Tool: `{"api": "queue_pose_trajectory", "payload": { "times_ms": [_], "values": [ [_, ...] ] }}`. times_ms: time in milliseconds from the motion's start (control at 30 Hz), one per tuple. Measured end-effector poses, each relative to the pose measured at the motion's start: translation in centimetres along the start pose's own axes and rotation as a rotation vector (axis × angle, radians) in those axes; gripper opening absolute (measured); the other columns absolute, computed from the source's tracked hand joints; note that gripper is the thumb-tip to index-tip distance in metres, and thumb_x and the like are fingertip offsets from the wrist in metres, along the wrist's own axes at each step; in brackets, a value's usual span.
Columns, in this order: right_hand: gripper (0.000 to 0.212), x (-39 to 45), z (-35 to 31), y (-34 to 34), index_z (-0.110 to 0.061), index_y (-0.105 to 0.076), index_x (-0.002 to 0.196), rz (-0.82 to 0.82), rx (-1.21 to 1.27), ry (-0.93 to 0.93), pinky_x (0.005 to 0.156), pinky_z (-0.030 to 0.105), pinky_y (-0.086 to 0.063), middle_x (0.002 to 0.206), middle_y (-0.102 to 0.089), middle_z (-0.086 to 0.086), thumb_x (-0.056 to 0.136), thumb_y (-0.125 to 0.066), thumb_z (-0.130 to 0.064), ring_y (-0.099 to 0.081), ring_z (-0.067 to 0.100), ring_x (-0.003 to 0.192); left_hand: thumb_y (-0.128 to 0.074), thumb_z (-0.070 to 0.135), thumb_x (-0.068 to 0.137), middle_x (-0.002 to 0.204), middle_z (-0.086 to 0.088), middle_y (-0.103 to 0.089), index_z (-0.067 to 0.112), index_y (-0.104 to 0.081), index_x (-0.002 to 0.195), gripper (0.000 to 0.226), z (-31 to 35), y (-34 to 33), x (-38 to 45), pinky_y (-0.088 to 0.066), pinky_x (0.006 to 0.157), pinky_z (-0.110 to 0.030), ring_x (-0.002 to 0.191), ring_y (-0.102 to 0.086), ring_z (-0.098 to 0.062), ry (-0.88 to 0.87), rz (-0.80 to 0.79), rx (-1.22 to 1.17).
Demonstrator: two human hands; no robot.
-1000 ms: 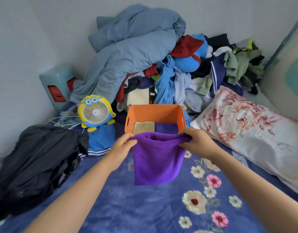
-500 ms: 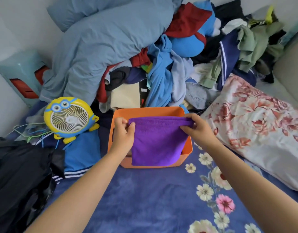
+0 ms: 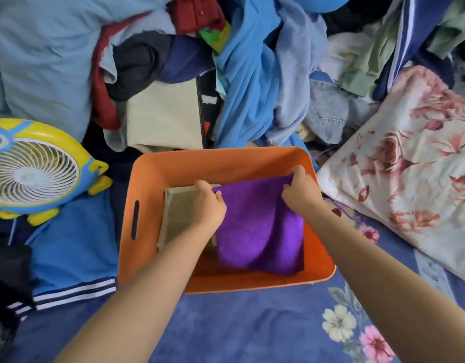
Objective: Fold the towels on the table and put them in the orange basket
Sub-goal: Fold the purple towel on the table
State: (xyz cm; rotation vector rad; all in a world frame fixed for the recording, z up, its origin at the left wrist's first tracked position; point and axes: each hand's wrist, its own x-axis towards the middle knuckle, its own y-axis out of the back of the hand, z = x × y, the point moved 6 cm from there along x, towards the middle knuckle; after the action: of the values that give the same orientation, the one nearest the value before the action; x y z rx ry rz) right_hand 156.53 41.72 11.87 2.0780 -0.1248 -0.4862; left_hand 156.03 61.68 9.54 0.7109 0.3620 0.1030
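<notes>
While both hands reach into the orange basket (image 3: 152, 176), the left hand (image 3: 209, 205) and right hand (image 3: 301, 191) pinch the purple towel's (image 3: 257, 231) top corners, fingers curled, beside a tan towel (image 3: 177, 213).

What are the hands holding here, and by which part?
Both the left hand and right hand pinch the purple towel at its far top corners, inside the orange basket.

Cartoon fan (image 3: 33, 171), floral pillow (image 3: 409, 163) (clothes heap (image 3: 252, 74) behind)
</notes>
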Motion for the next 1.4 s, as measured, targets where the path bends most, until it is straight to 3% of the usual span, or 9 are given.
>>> {"api": "queue_pose_trajectory", "payload": {
  "times_ms": [167,400,533,633,733,867,933,1067,1400],
  "values": [
    [0.029,3.0,1.7,-3.6,0.002,-0.033,0.112,0.106,-0.030,0.005,0.063,0.033,-0.029,0.099,-0.059,0.029,0.087,-0.046,0.000,-0.057,0.044,0.093,-0.040,0.011,0.095,0.120,-0.024,-0.054,-0.005,-0.035,0.122,0.031,-2.3,-4.5,3.4,-0.041,0.085,-0.037,0.110,-0.053,-0.038,0.151,-0.053,0.049],
    [0.025,6.2,2.9,-7.6,-0.001,-0.040,0.116,0.094,-0.166,0.050,0.087,0.042,-0.040,0.120,-0.046,0.024,0.093,-0.032,-0.005,-0.047,0.037,0.109,-0.037,0.012,0.096,0.106,-0.026,-0.060,0.010,-0.030,0.091,0.009,-2.9,-7.5,6.9,-0.040,0.074,-0.039,0.098,-0.057,-0.041,0.073,0.040,0.020],
    [0.041,5.2,2.6,-8.1,0.003,-0.057,0.115,0.273,-0.269,0.154,0.092,0.044,-0.045,0.120,-0.055,0.029,0.081,-0.033,0.006,-0.054,0.041,0.110,-0.037,0.010,0.095,0.102,-0.026,-0.063,0.001,-0.040,0.102,0.012,-3.6,-8.4,7.9,-0.043,0.074,-0.040,0.096,-0.059,-0.041,0.082,0.097,0.025],
    [0.054,4.8,3.8,-11.2,0.004,-0.031,0.137,0.057,-0.402,0.249,0.114,0.045,-0.015,0.148,-0.018,0.029,0.084,-0.029,0.007,-0.015,0.042,0.139,-0.037,0.002,0.091,0.107,-0.022,-0.063,0.003,-0.039,0.102,0.011,-4.5,-9.0,8.4,-0.043,0.078,-0.040,0.100,-0.059,-0.039,0.130,0.070,0.030],
    [0.053,5.0,4.8,-12.7,-0.003,-0.015,0.143,-0.037,-0.396,0.292,0.116,0.039,0.001,0.154,-0.002,0.018,0.096,-0.031,-0.018,0.003,0.032,0.143,-0.037,0.002,0.091,0.112,-0.022,-0.060,0.003,-0.042,0.106,0.016,-4.8,-9.5,8.2,-0.042,0.082,-0.039,0.105,-0.056,-0.038,0.144,0.087,-0.014],
    [0.059,5.3,5.9,-14.1,-0.011,-0.003,0.146,-0.084,-0.384,0.241,0.115,0.033,0.008,0.155,0.009,0.010,0.097,-0.026,-0.037,0.012,0.023,0.143,-0.057,0.001,0.081,0.123,-0.024,-0.056,-0.005,-0.058,0.109,0.029,-2.8,-10.1,5.1,-0.043,0.096,-0.044,0.116,-0.053,-0.040,-0.356,0.210,0.276],
    [0.059,5.3,6.3,-14.3,-0.011,-0.003,0.145,-0.089,-0.369,0.249,0.115,0.032,0.008,0.155,0.009,0.010,0.097,-0.026,-0.035,0.012,0.023,0.143,-0.063,0.009,0.079,0.125,-0.022,-0.057,-0.002,-0.061,0.113,0.036,-2.5,-12.0,3.4,-0.041,0.097,-0.051,0.120,-0.052,-0.038,-0.637,0.085,0.461],
    [0.058,5.8,6.5,-14.6,-0.010,-0.005,0.145,-0.075,-0.318,0.266,0.115,0.033,0.005,0.155,0.007,0.011,0.097,-0.028,-0.033,0.011,0.024,0.143,-0.029,0.038,0.097,0.156,-0.005,-0.013,0.013,-0.019,0.146,0.056,-5.7,-14.4,4.3,0.000,0.117,-0.036,0.145,-0.004,-0.018,-0.539,-0.223,0.644],
    [0.058,6.3,6.7,-15.1,-0.014,0.002,0.146,-0.183,-0.318,0.220,0.115,0.033,0.007,0.155,0.015,0.008,0.098,-0.025,-0.034,0.016,0.022,0.142,-0.023,0.042,0.097,0.157,-0.002,0.005,0.017,-0.002,0.147,0.060,-6.5,-14.9,4.9,0.009,0.115,-0.034,0.144,0.010,-0.015,-0.453,-0.297,0.739]
  ]
}}
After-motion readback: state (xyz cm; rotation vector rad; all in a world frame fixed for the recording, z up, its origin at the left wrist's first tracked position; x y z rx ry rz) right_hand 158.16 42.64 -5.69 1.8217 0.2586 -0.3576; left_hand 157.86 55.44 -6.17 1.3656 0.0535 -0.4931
